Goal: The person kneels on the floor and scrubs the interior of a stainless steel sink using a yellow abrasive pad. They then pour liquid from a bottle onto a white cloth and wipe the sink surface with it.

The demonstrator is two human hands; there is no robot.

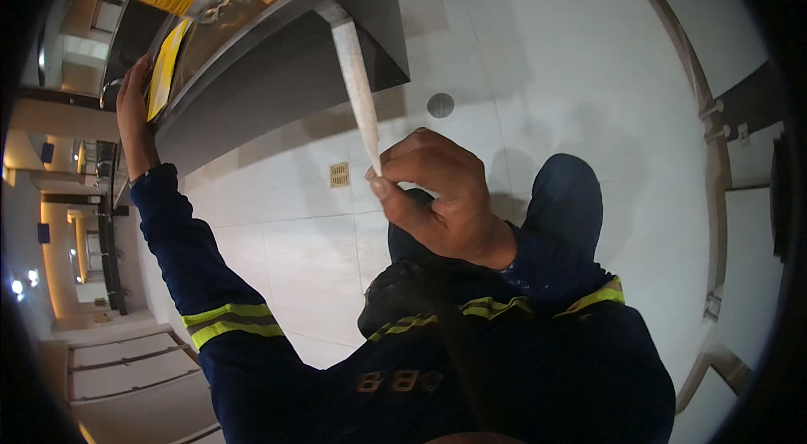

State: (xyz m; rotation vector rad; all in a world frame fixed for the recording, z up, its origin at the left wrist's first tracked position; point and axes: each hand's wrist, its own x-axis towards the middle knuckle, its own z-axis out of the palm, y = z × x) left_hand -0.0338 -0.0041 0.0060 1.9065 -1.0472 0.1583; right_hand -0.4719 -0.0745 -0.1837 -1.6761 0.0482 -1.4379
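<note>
The right hand (460,202) pinches a pale strip (359,91), probably tape.

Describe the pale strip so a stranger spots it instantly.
Find the dark counter at upper left. From its edge, a pale strip slants down to the right hand, which pinches its narrow end. It's whitish, unlike the flat yellow piece beside the left hand.

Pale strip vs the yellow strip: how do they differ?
Colour: the pale strip is off-white; the yellow strip is bright yellow.
Position: the pale strip spans open air from the edge of the counter; the yellow strip is up on the counter side.
Hands: the pale strip is pinched by the right hand; the yellow strip is beside the left hand.
Shared: both look long and narrow.
</note>
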